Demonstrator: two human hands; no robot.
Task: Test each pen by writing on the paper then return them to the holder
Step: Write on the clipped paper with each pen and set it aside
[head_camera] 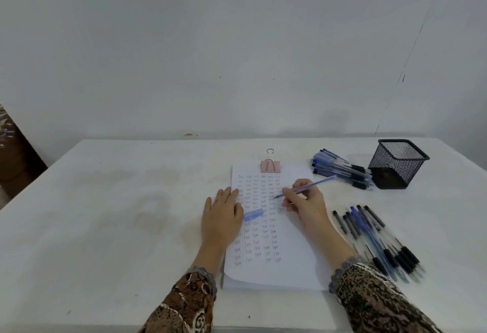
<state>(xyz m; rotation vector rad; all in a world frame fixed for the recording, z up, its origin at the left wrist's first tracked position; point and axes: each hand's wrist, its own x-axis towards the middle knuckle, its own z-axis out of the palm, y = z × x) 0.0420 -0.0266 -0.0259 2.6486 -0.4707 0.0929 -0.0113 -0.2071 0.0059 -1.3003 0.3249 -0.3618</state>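
Mid-test, your right hand (303,200) pinches the blue pen (308,186), tip on the paper (290,266), your left hand (221,216) flat, fingers together, beside the cap (253,214); next, likely recap it and reach the mesh holder (398,164), far right.

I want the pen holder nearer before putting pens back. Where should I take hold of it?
Pinch the top rim of the black mesh holder on its near side, coming down from above. It stands on its base with its mouth open upward, so a finger can hook inside. A pile of blue pens crowds its left side, so avoid coming from there.
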